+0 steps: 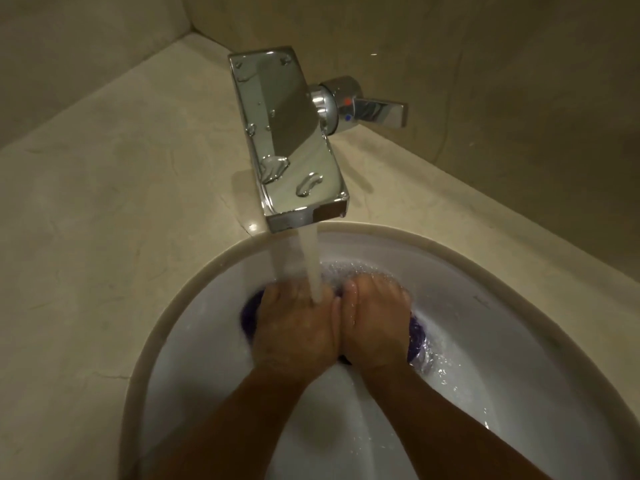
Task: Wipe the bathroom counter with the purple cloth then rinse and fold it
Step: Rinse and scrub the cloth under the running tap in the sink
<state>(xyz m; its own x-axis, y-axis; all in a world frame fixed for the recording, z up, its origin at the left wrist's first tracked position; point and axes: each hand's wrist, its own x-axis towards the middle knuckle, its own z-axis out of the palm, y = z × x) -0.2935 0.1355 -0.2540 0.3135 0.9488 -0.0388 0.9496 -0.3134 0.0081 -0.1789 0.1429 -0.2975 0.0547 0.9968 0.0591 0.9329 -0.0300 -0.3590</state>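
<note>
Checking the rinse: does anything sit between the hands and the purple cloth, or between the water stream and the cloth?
Nothing separates them: the left hand and right hand both grip the purple cloth in the sink. The water stream from the faucet strikes the left hand first, which covers the cloth there.

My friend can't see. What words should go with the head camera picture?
A left hand and right hand, side by side, grip a purple cloth under water running from a chrome faucet into a white sink. A beige counter surrounds the sink.
</note>
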